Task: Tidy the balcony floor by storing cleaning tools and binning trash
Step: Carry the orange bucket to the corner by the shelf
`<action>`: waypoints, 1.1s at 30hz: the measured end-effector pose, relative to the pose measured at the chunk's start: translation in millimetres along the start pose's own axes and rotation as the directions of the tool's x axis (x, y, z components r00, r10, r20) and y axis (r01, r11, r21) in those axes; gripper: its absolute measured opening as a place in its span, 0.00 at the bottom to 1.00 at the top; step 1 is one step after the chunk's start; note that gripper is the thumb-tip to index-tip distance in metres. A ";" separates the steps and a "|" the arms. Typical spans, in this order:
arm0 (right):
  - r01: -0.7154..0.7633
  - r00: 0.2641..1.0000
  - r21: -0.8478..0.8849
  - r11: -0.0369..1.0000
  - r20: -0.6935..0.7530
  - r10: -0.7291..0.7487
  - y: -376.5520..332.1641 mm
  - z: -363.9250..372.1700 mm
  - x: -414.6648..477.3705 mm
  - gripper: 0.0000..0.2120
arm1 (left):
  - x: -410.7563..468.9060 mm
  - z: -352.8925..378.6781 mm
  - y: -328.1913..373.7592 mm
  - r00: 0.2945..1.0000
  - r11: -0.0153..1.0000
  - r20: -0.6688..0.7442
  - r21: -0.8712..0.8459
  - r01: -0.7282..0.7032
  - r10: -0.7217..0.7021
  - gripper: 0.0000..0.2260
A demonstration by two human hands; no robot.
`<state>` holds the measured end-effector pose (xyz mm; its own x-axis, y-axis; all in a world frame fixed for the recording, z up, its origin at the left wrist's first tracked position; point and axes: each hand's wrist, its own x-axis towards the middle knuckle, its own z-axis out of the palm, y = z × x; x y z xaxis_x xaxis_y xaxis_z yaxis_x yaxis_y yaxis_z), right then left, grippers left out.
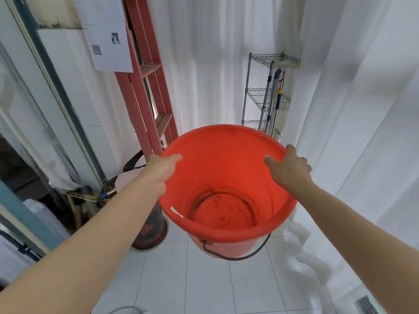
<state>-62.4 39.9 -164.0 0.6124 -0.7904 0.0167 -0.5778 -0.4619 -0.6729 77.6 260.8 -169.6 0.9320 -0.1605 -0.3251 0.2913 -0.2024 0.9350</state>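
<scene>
An orange plastic bucket [226, 177] hangs in the air in front of me, above the white tiled floor. It is empty, with dark stains ringing its bottom. Its metal bail handle [238, 254] dangles below the near side. My left hand [162, 169] grips the left rim, thumb inside. My right hand [289, 168] grips the right rim, thumb inside and fingers over the outer edge.
A red stepladder [147, 87] leans at the left with a paper sheet [104, 32] on it. A dark round bin [150, 232] stands below the bucket's left side. A wire shelf rack [265, 96] with mop handles stands at the back. White curtains line the right.
</scene>
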 end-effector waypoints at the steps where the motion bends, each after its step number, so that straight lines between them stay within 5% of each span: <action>1: -0.001 1.000 0.001 1.000 0.000 0.001 -2.2 4.1 13.4 0.31 | 11.9 5.2 3.0 1.000 1.000 0.000 -0.004 0.004 -0.004 0.27; 33: 0.110 0.987 -0.078 0.991 0.124 -0.100 -113.5 130.3 381.2 0.33 | 337.2 100.4 121.4 0.992 0.994 -0.089 -0.061 0.086 -0.091 0.21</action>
<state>306.9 -156.5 -177.6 0.7290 -0.6845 -0.0079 -0.5475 -0.5761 -0.6069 405.6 85.1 -179.9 0.9171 -0.0553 -0.3948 0.3826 -0.1565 0.9106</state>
